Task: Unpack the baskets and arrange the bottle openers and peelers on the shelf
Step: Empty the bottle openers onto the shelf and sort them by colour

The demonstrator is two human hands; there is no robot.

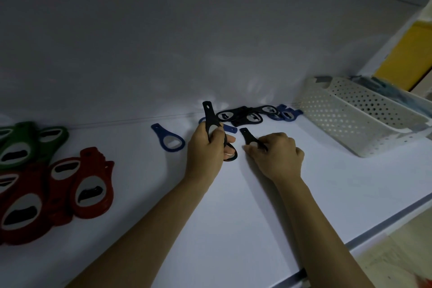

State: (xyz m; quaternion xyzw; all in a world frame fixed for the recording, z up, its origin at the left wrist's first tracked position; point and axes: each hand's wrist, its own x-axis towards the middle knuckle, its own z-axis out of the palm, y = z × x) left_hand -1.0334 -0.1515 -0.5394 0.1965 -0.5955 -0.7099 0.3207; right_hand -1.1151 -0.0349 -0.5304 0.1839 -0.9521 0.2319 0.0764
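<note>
Dim white shelf (233,217), red bottle openers (58,192) near left, left hand (205,149) gripping upright black opener (209,117), right hand (278,156) pinching flat black opener (247,137) on the shelf, blue opener (168,139) beyond, opener pile (247,116) and perforated basket (346,119) against grey back wall (187,42)

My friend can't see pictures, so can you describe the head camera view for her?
A person's left hand grips a black bottle opener upright while the right hand pinches a second black opener lying on a white shelf. At the left sit red openers and green openers, mid-shelf a blue opener, at the right a white basket.
</note>
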